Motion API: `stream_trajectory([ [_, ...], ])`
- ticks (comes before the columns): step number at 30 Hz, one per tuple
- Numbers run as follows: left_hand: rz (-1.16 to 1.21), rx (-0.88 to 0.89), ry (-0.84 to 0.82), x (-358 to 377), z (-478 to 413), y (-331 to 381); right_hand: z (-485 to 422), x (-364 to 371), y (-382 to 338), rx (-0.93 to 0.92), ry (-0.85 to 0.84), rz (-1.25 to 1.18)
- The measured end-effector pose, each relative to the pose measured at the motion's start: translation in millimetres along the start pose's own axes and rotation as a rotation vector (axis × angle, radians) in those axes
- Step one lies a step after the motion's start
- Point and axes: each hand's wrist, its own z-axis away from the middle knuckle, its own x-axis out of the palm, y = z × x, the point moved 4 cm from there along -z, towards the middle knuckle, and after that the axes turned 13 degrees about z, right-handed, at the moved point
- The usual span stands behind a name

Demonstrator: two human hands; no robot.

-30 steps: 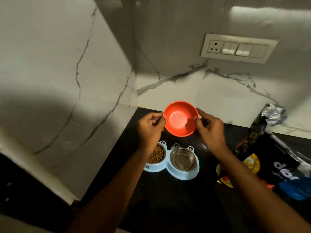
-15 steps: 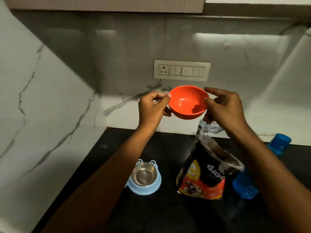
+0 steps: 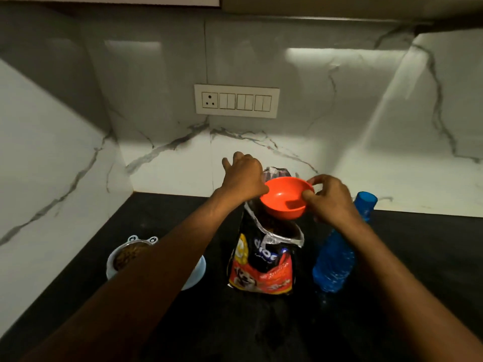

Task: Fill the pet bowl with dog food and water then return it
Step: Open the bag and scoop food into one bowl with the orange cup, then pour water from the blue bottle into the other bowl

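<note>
An empty orange bowl [image 3: 285, 202] hangs tilted over the open mouth of the black and red dog food bag [image 3: 261, 265]. My right hand [image 3: 329, 202] pinches its right rim. At the bowl's left rim and the bag's top is my left hand [image 3: 243, 178], fingers curled; I cannot tell which of the two it grips. The light blue double pet bowl [image 3: 111, 265] sits on the counter at the left, mostly hidden under my left forearm. Kibble [image 3: 125, 256] shows in its left cup.
A blue water bottle [image 3: 334, 257] stands just right of the bag, under my right wrist. The black counter [image 3: 261, 330] ends at marble walls on the left and behind. A switch panel [image 3: 236, 100] is on the back wall.
The orange bowl has come away from over the pet bowl, moved right and dropped to the bag's mouth. My left hand has shifted toward the bag's top. The view has swung right.
</note>
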Motion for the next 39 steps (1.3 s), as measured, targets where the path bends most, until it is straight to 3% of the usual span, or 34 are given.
stream_trajectory([
  [6, -0.388, -0.099, -0.247, 15.2, 2.5, 4.9, -11.8, 48.7, 24.0, 0.024, -0.187, -0.008],
  [11, -0.701, -0.112, -0.303, 15.5, 2.5, 12.8, -16.6, 61.4, 18.5, -0.068, -0.304, -0.048],
  [14, -0.754, -0.100, -0.288, 13.9, 0.5, 17.8, -16.9, 59.6, 15.7, -0.063, -0.369, -0.087],
  [19, -0.749, -0.110, -0.270, 3.0, -3.3, 26.6, -19.7, 57.8, 13.0, -0.049, -0.456, -0.035],
  [25, -0.673, -0.072, -0.369, 22.4, -0.8, 28.2, -23.7, 73.6, 8.4, -0.153, -0.457, 0.393],
  [28, -0.640, 0.022, -0.271, 29.0, 1.4, 30.5, -22.9, 79.5, 4.3, -0.210, -0.438, 0.555],
  [32, -0.399, 0.086, -0.127, 28.0, 3.4, 33.6, -20.0, 76.8, -2.0, -0.268, -0.258, 0.685],
  [39, -0.026, 0.030, 0.039, 12.4, 4.6, 12.2, -20.7, 61.2, 5.1, -0.178, -0.166, 0.550],
])
